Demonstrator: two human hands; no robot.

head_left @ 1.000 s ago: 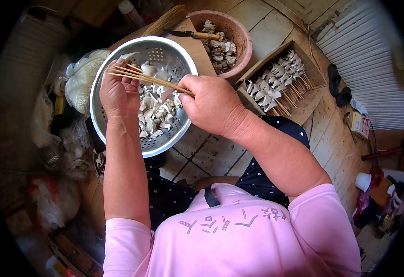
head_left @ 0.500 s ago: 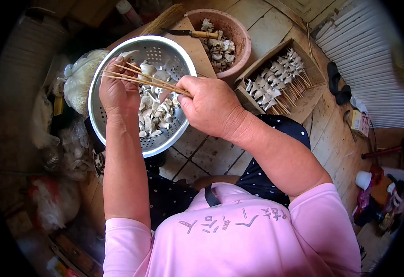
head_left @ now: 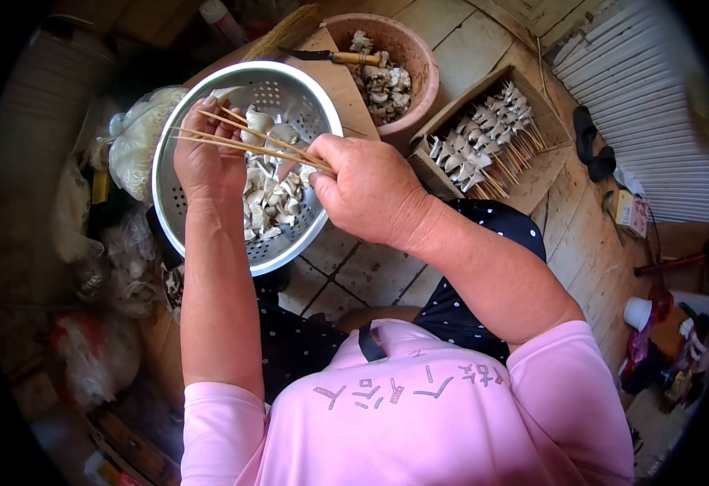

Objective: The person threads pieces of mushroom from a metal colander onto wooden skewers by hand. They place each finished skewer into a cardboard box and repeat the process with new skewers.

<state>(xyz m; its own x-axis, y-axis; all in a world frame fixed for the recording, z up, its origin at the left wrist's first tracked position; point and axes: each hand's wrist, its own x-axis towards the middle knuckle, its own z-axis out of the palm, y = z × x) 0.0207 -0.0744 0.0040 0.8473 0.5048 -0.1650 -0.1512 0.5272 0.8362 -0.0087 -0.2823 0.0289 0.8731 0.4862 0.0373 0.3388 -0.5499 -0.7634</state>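
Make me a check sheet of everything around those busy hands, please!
Surface: worn wooden plank floor.
Job's things: thin bamboo skewers above a round perforated metal colander of pale chopped pieces; filled skewers in a brown cardboard box.
Clutter: wooden-handled knife by a round pink basin; clear plastic bags.
Hands: right hand grips the skewer bundle; left hand pinches a single pale piece at the tips.
Cables: nothing seen.
Surroundings: black sandals, white cup, corrugated metal sheet.

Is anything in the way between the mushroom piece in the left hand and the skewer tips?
Nothing visible: the left hand holds the mushroom piece right beside the skewers, over the colander.
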